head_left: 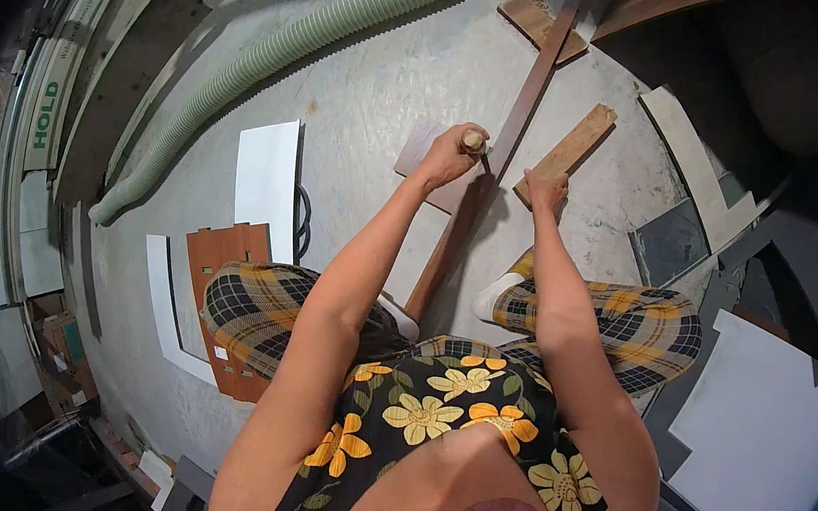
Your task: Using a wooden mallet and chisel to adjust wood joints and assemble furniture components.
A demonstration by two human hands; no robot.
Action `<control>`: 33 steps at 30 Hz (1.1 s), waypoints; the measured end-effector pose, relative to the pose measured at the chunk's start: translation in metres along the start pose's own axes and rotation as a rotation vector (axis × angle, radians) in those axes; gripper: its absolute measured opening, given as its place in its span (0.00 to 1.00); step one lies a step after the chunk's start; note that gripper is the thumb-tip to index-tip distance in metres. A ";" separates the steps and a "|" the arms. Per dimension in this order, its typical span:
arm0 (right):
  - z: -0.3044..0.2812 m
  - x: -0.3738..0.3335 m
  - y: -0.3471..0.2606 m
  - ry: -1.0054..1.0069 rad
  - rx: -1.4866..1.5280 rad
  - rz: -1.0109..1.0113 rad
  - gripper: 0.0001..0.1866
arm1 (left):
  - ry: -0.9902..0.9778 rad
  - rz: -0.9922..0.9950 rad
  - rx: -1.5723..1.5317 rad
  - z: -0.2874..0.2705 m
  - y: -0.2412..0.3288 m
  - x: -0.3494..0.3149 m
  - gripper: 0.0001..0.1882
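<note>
Clearly, both hands are occupied. The left hand is curled tightly round the pale, round-ended handle of a tool, whose narrow dark shank slants down to the edge of a long brown wooden strip. Whether its tip touches the wood is too small to tell. The right hand grips the near end of a short, lighter wooden block, just beside the strip on its right and apart from it; the block's far end points away from the person.

The strip lies lengthwise ahead of the person, its near end between the two feet in white socks and its far part crossing a reddish-brown board on the concrete floor. Near the left hand, a pinkish flat board lies left of the strip.

Farther left, a white panel lies near a pale green ribbed hose, and a slotted brown panel sits partly hidden by the left knee, in plaid trousers. Off to the right are a dark grey panel and a large white sheet.
</note>
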State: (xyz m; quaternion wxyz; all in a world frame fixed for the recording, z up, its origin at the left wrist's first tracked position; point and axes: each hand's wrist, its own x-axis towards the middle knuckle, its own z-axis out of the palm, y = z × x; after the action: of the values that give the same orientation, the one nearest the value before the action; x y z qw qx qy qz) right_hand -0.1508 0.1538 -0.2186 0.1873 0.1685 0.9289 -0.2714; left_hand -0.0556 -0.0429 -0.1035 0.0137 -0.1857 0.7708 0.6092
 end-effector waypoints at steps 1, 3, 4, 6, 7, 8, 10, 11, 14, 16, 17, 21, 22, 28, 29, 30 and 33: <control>-0.003 -0.006 -0.005 0.001 -0.015 0.000 0.50 | 0.001 -0.003 -0.001 0.000 0.000 0.000 0.18; -0.003 0.008 0.008 0.062 -0.025 -0.044 0.50 | -0.019 0.001 -0.034 0.008 0.009 0.005 0.18; -0.004 0.010 0.010 0.107 -0.035 -0.092 0.50 | -0.023 0.005 -0.036 0.012 0.012 0.007 0.18; -0.009 0.012 0.008 0.080 -0.083 -0.016 0.49 | 0.000 0.072 0.028 0.017 0.011 0.007 0.18; -0.012 0.008 0.005 0.048 -0.132 0.058 0.48 | 0.004 0.067 0.027 0.016 0.009 0.005 0.18; -0.014 0.001 0.005 0.046 -0.136 0.056 0.48 | 0.016 0.070 0.061 0.014 0.006 0.004 0.18; -0.017 -0.014 0.011 0.033 -0.103 0.034 0.46 | 0.031 0.077 0.088 0.012 0.001 0.005 0.17; -0.017 -0.021 0.012 0.035 -0.106 0.031 0.46 | 0.022 0.056 0.069 0.009 -0.001 0.005 0.17; -0.016 -0.035 0.018 -0.019 -0.077 0.064 0.45 | 0.015 0.061 0.075 0.009 -0.005 0.006 0.16; -0.010 -0.037 0.027 -0.013 0.016 0.054 0.44 | 0.016 0.093 0.093 0.011 -0.007 0.008 0.16; -0.005 -0.036 0.032 -0.003 0.007 0.047 0.44 | 0.002 0.063 0.075 0.011 -0.011 0.009 0.16; -0.009 -0.022 0.059 -0.240 0.452 -0.015 0.40 | 0.003 0.094 0.039 0.023 -0.012 0.012 0.17; -0.010 -0.028 0.056 -0.237 0.447 -0.023 0.40 | 0.010 0.099 0.033 0.021 -0.015 0.011 0.17; -0.055 -0.044 0.025 -0.369 1.114 0.102 0.25 | 0.080 0.160 0.136 0.023 -0.017 0.026 0.19; -0.064 -0.052 0.020 -0.417 1.137 0.121 0.25 | 0.089 0.166 0.128 0.024 -0.020 0.026 0.19; -0.074 -0.061 0.016 -0.464 1.155 0.145 0.25 | 0.061 0.164 0.115 0.027 -0.023 0.024 0.19; -0.095 -0.083 0.007 -0.439 1.176 0.091 0.24 | -0.001 0.144 0.128 0.039 -0.017 0.021 0.18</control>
State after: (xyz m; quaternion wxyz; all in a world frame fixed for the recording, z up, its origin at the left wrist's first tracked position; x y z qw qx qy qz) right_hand -0.0998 0.1959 -0.1110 0.2609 0.2229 0.5562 -0.7569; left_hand -0.0783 -0.0152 -0.1346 -0.0179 -0.1282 0.8196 0.5581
